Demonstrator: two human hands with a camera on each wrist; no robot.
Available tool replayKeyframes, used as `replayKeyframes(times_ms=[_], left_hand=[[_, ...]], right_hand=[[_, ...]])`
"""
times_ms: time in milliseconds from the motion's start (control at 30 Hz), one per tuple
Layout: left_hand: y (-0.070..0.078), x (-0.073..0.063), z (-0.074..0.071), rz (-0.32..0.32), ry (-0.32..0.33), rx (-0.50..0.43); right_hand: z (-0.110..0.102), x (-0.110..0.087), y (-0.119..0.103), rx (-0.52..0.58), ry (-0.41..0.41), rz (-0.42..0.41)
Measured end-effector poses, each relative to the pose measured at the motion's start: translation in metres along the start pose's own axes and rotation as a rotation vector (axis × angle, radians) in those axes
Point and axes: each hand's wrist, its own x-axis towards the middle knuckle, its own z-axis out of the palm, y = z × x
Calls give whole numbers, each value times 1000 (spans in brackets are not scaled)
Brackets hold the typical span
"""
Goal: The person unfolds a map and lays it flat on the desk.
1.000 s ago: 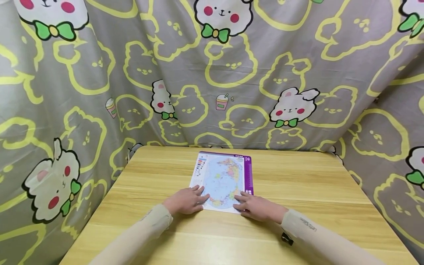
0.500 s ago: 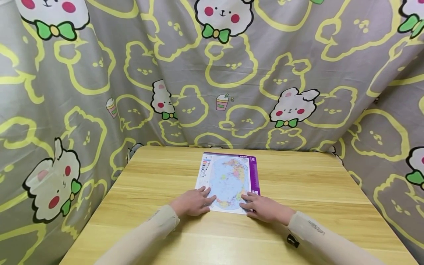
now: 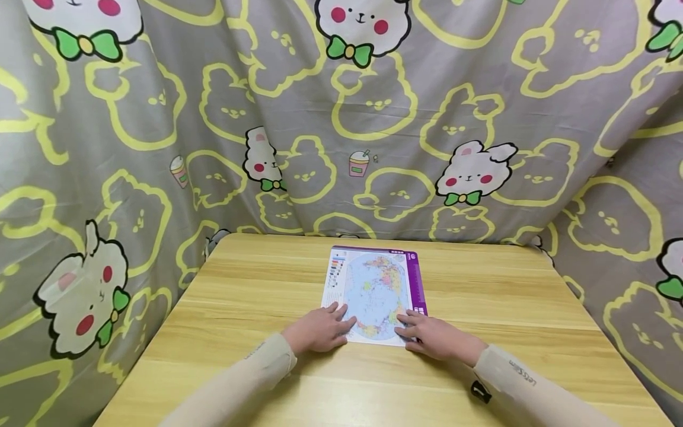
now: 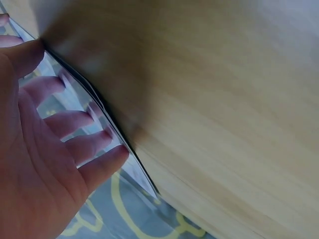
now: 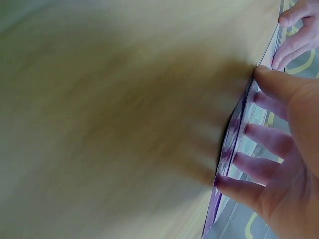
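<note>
A glossy world map sheet (image 3: 373,290) with a purple border along its right side lies flat on the wooden table (image 3: 507,308). My left hand (image 3: 320,328) rests on its near left corner, fingers spread. On the near right part, over the purple strip, my right hand (image 3: 440,337) lies with fingers extended. In the left wrist view the fingertips (image 4: 107,137) touch the shiny surface, with the thumb at the near edge. The right wrist view shows the sheet's purple edge (image 5: 232,134) slightly bowed up from the table, in thin layers, under the fingers.
A grey curtain (image 3: 299,107) printed with yellow outlines and white rabbits hangs behind the table and on both sides. A small black tag (image 3: 481,391) hangs below the right sleeve (image 3: 512,373).
Both hands and the map have slid a short way to the right across the table. The fingers keep their places on the sheet.
</note>
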Motion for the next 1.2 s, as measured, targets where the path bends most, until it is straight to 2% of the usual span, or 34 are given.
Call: replayKeyframes(times_ms=[200, 533, 800, 1200], left_hand=[[2, 2, -1, 6, 2, 16], [-5, 1, 0, -7, 9, 11], [-6, 1, 0, 19, -15, -14], [-2, 3, -2, 64, -18, -17]], right_hand=[[0, -3, 3, 29, -22, 40], [0, -4, 6, 14, -13, 33], [-1, -7, 7, 19, 14, 7], [0, -13, 14, 42, 19, 53]])
